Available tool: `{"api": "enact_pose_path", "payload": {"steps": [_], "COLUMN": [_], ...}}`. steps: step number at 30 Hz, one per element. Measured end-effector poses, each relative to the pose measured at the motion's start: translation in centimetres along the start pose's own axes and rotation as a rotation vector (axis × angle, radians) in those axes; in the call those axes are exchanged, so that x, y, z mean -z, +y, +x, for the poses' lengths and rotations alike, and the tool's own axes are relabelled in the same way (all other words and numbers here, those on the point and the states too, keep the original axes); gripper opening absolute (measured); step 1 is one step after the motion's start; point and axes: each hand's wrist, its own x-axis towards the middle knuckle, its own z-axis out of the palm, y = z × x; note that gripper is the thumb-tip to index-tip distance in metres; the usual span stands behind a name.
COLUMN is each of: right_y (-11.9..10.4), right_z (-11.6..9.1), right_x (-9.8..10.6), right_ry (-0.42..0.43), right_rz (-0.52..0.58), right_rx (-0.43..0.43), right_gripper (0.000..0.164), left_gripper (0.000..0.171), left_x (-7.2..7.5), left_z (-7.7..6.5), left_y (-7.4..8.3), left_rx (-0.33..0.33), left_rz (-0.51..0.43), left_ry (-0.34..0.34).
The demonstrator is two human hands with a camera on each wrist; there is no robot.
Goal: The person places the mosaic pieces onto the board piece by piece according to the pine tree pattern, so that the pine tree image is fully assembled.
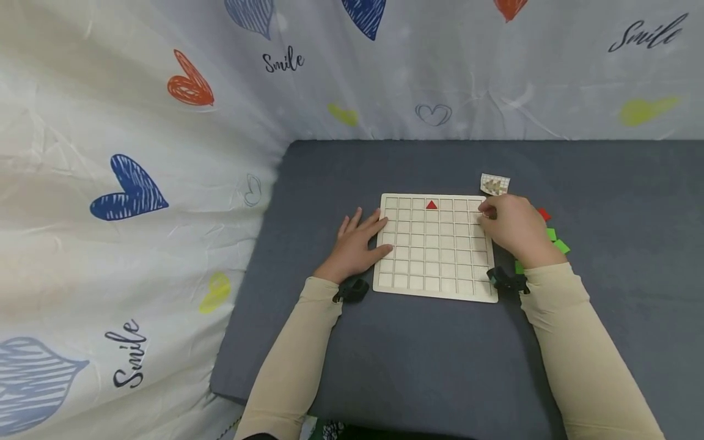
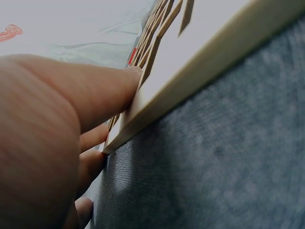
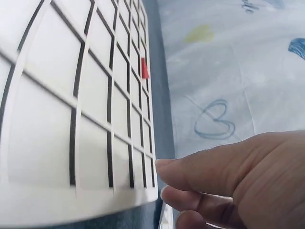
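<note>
A pale board [image 1: 434, 295] with a raised grid lies flat on the table. One red triangle [image 1: 431, 205] sits in a cell of its top row. My left hand [image 1: 352, 247] rests at the board's left edge, fingers spread and the thumb on the rim. At the board's upper right corner is my right hand [image 1: 519, 226], its fingers bent and the thumb [image 3: 190, 172] close to the index finger. Whether anything is between those fingertips is hidden. Just beyond that hand lies a small printed card [image 1: 494, 183].
A red piece [image 1: 544, 214] and several green pieces [image 1: 561, 246] lie to the right of the board, partly behind my right hand and wrist. Grey cloth [image 1: 429, 360] covers the table. A white printed curtain [image 1: 385, 91] hangs at the back and left.
</note>
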Motion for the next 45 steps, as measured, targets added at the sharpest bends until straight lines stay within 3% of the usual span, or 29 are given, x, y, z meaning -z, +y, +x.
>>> {"api": "enact_pose_path", "payload": {"steps": [22, 32, 45], "right_y": [4.5, 4.4, 4.0], "right_z": [-1.9, -1.8, -1.6], "right_x": [1.3, 1.0, 0.6], "right_ry": [-0.003, 0.013, 0.004], "right_rz": [-0.12, -0.13, -0.11], "right_rx": [-0.138, -0.118, -0.105], "right_gripper": [0.036, 0.03, 0.038], "left_gripper": [0.07, 0.071, 0.071], "left_x": [-0.2, -0.1, -0.1], "left_z": [0.0, 0.0, -0.1], "left_y": [0.0, 0.0, 0.0], "left_rx": [0.001, 0.0, -0.003], "left_rz": [0.002, 0.002, -0.007], "left_ry": [0.004, 0.006, 0.016]}}
